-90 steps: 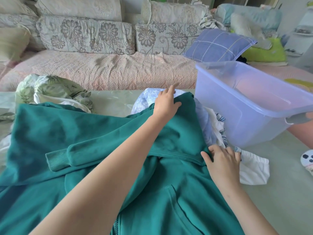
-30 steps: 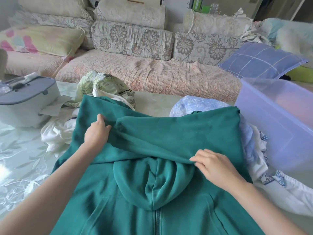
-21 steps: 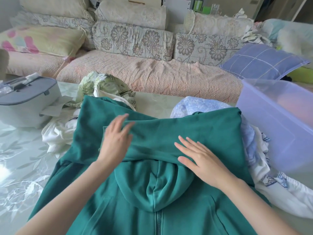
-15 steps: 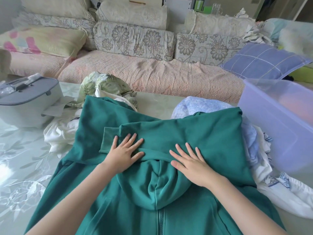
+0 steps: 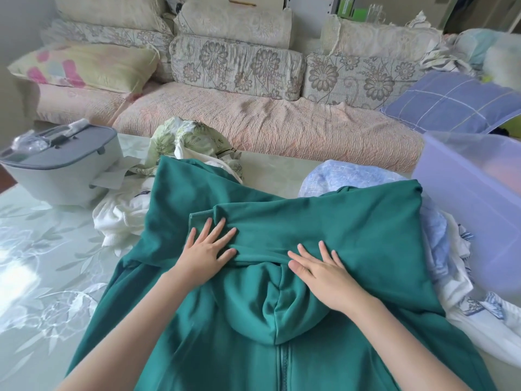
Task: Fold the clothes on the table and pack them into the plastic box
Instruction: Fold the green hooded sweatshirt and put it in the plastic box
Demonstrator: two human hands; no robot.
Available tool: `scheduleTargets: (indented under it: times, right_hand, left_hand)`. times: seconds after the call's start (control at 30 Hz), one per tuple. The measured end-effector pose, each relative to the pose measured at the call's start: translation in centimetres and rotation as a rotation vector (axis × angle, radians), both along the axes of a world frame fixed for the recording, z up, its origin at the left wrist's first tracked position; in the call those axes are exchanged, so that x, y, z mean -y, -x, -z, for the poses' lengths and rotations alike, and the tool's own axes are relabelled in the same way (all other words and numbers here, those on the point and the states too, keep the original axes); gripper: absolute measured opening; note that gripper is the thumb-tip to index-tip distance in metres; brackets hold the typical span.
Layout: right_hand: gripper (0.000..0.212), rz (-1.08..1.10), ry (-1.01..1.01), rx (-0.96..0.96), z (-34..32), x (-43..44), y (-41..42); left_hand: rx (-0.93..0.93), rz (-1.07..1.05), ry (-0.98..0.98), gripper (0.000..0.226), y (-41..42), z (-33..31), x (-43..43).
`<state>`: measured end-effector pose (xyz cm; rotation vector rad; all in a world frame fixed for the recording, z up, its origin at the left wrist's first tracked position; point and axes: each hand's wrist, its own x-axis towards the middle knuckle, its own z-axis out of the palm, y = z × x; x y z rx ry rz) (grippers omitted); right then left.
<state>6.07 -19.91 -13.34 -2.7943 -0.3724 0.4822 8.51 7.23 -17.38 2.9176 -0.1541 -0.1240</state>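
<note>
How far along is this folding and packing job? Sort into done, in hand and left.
Done: a sleeve lies folded across the green hoodie. In hand: left hand and right hand press flat on that fold. Left: finishing the hoodie, folding the white garment, blue garment and floral garment beside it, and packing the plastic box, where no clothes show.

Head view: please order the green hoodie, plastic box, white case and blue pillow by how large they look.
1. green hoodie
2. plastic box, though the frame cuts it
3. white case and blue pillow look about alike
</note>
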Motion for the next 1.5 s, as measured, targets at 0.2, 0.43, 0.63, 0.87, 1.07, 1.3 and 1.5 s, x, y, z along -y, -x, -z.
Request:
scheduleTargets:
  times: [0.2,0.43,0.63,0.87,1.07,1.3,1.5]
  right_hand:
    - [0.054,0.014,-0.013,-0.052,-0.2,-0.1,-0.3]
    - [0.053,0.045,-0.011,-0.047,-0.7,-0.6,0.5]
    - [0.053,-0.049,-0.055,0.049,-1.6,-4.3,4.0]
    - [0.054,-0.109,-0.010,0.025,-1.9,-8.9,5.3]
    - [0.053,-0.142,-0.043,0.038,-2.1,-12.7,4.9]
    - [0.047,-0.195,-0.115,0.055,-2.2,-16.8,3.9]
    - [0.034,-0.119,-0.311,0.260,-3.7,-19.0,2.9]
  left_hand:
    - [-0.018,0.003,0.042,0.053,0.2,-0.6,0.3]
    - [-0.021,0.043,0.288,0.053,6.6,-0.7,-0.5]
    - [0.089,-0.075,0.484,0.042,10.2,-1.4,-3.1]
    - [0.302,-0.592,0.480,0.060,12.7,-2.3,-7.6]
    - [0.091,-0.729,0.384,0.068,11.5,-2.1,-9.7]
    - [0.065,-0.777,0.666,0.040,9.9,-3.0,-9.2]
    - [0.282,-0.783,0.804,0.014,10.1,-3.9,-9.4]
